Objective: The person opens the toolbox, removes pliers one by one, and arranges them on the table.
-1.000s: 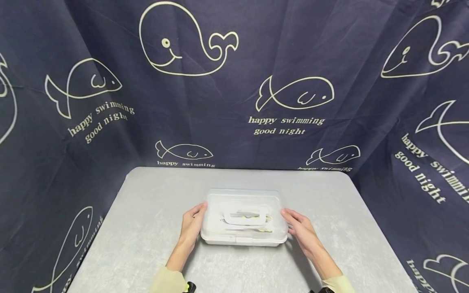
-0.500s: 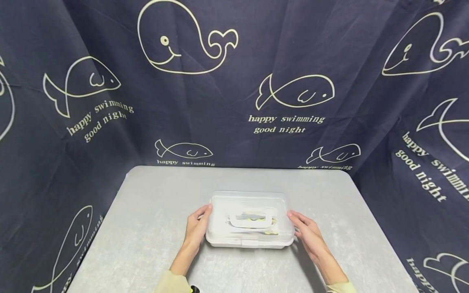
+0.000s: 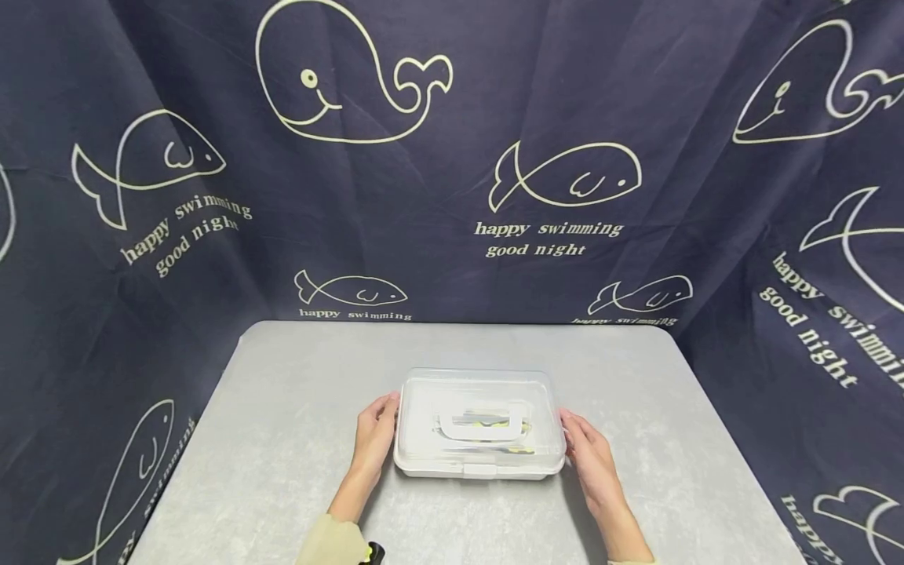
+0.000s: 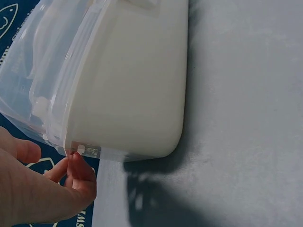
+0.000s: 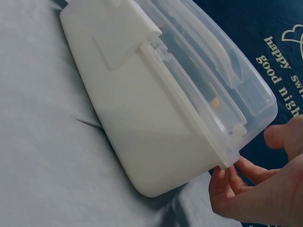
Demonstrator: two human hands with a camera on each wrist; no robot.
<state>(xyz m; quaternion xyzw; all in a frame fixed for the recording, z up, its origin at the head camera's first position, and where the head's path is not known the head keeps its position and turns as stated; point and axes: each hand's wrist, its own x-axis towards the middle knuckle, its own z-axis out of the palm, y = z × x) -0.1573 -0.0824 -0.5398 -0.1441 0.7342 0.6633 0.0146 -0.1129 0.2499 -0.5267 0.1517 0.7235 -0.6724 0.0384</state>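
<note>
A white storage box [image 3: 480, 468] with a clear lid [image 3: 480, 380] stands on the table, its front latch facing me. A white carrying handle [image 3: 483, 431] lies flat on the lid. Through the plastic show slender grey and yellow items, too blurred to name. My left hand [image 3: 374, 439] holds the box's left end; in the left wrist view its curled fingertips [image 4: 78, 165] hook under the rim, the thumb off the lid. At the right end, my right hand [image 3: 593, 463] grips likewise, fingers [image 5: 222, 187] bent under the rim and thumb apart from the lid.
The grey table [image 3: 304, 369] extends around the box on all sides. A dark blue curtain [image 3: 452, 298] printed with whales and fish encloses its back and both sides. A small black and yellow item [image 3: 373, 552] sits at my left cuff.
The box has slid slightly right and toward me, both hands moving along with it. Over the last half second it stays almost still, and my left hand shifts slightly left. The head view shifts a little.
</note>
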